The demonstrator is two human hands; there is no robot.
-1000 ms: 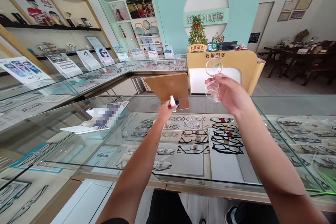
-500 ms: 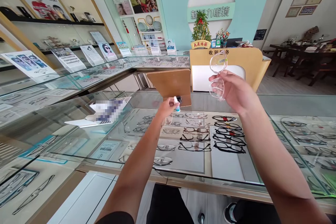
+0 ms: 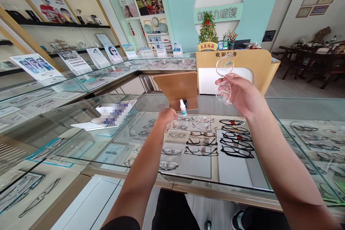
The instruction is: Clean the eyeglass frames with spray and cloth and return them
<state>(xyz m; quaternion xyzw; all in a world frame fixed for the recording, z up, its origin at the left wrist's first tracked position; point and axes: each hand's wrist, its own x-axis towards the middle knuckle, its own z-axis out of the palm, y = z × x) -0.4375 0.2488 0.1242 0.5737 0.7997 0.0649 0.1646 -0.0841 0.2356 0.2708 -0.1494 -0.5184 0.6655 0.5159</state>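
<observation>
My right hand [image 3: 240, 94] is raised over the glass counter [image 3: 242, 176] and grips a pair of clear-framed glasses [image 3: 224, 67] by the lower lens, with the frame standing on end. A small white spray bottle [image 3: 183, 107] with a blue label stands upright on the counter in front of a wooden mirror stand [image 3: 178, 86]. My left hand [image 3: 167, 116] rests low on the glass just left of the bottle, apart from it, fingers loosely bent with nothing in them.
Rows of eyeglass frames [image 3: 231, 143] lie inside the case under the glass. A leaflet stand [image 3: 113, 115] sits on the counter to the left. More display cases and shelves run along the left wall. A wooden cashier desk [image 3: 258, 64] stands behind.
My left hand set the spray bottle down on the counter and drew back to the left of it. My right hand with the glasses stayed almost still.
</observation>
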